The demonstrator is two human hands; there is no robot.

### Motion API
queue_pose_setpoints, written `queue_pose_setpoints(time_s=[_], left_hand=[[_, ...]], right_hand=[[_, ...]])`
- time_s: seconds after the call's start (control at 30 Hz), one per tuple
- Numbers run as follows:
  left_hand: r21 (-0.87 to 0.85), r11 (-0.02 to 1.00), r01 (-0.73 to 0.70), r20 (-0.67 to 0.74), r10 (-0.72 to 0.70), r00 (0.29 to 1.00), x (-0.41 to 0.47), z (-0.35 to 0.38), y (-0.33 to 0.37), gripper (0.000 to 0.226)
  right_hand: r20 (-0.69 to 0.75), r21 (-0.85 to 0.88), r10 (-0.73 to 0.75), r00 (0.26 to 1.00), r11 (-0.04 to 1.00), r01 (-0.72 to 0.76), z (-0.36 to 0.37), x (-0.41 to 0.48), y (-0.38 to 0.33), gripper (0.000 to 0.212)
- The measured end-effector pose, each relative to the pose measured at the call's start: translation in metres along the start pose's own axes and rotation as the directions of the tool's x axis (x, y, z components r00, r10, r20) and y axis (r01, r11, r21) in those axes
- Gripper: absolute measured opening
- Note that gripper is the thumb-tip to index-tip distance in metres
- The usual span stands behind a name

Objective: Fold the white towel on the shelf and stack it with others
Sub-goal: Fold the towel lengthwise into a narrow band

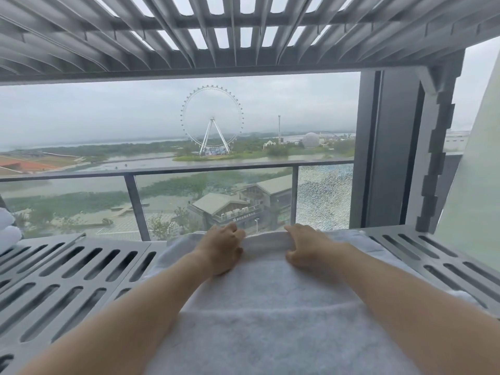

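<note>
White towel (270,307) spread over middle of the shelf (81,280). Left hand (224,249) and right hand (305,247) each clutch its edge toward shelf back. I judge: grips sit close together, so outer corners may droop, skewing the fold.

head: sole view, wide-angle | faced forward, slightly down along slotted shelf (75,277) toward Ferris wheel (212,123) at centre | near: forearms (135,307) entered from bottom edge; left hand (224,249), right hand (304,247) gripped white towel (270,307) at lower centre
</note>
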State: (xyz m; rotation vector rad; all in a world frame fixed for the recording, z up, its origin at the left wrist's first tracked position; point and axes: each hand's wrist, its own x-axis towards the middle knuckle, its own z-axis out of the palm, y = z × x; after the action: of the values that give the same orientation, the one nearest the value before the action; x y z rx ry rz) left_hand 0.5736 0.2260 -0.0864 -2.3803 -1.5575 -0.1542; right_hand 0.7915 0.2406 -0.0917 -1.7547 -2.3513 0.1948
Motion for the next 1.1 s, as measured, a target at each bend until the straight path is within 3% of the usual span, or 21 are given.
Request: queue_pose_setpoints(time_s=[0.17, 0.37, 0.47, 0.6, 0.67, 0.77, 0.93, 1.03, 1.1], left_hand=[[-0.051, 0.998, -0.028, -0.092, 0.023, 0.996, -0.020, -0.015, -0.006, 0.026], [0.016, 1.000, -0.006, -0.106, 0.007, 0.994, -0.054, -0.026, -0.010, 0.025], [-0.006, 1.000, 0.007, -0.158, -0.008, 0.987, -0.077, -0.033, -0.003, 0.020], [-0.029, 0.997, 0.065, -0.336, -0.071, 0.939, -0.108, -0.051, 0.012, 0.014], [-0.025, 0.996, 0.088, -0.310, -0.092, 0.946, -0.128, -0.054, 0.022, 0.019], [0.048, 0.988, 0.146, -0.240, -0.131, 0.962, -0.155, -0.052, 0.042, 0.030], [-0.008, 0.966, 0.257, -0.487, -0.228, 0.843, -0.187, -0.065, 0.068, 0.028], [0.044, 0.975, 0.217, -0.407, -0.181, 0.895, -0.206, -0.063, 0.078, 0.032], [0.050, 0.977, 0.209, -0.427, -0.168, 0.888, -0.212, -0.066, 0.080, 0.034]], right_hand=[[-0.201, -0.357, -0.270, 0.942, 0.915, 0.186, -0.013, -0.017, 0.000, 0.042], [-0.261, -0.361, -0.360, 0.896, 0.897, 0.255, -0.027, -0.060, 0.018, 0.017], [-0.302, -0.348, -0.408, 0.862, 0.889, 0.299, -0.026, -0.081, 0.025, 0.025], [-0.417, -0.363, -0.470, 0.778, 0.871, 0.331, -0.030, -0.111, 0.026, 0.021], [-0.457, -0.323, -0.470, 0.755, 0.879, 0.351, -0.028, -0.128, 0.028, 0.020], [-0.447, -0.285, -0.435, 0.782, 0.898, 0.336, -0.025, -0.147, 0.029, 0.020], [-0.592, -0.178, -0.372, 0.715, 0.925, 0.334, -0.029, -0.178, 0.018, 0.020], [-0.531, -0.272, -0.445, 0.721, 0.895, 0.353, -0.021, -0.201, 0.015, 0.023], [-0.571, -0.305, -0.452, 0.685, 0.892, 0.335, -0.025, -0.210, 0.017, 0.028]])
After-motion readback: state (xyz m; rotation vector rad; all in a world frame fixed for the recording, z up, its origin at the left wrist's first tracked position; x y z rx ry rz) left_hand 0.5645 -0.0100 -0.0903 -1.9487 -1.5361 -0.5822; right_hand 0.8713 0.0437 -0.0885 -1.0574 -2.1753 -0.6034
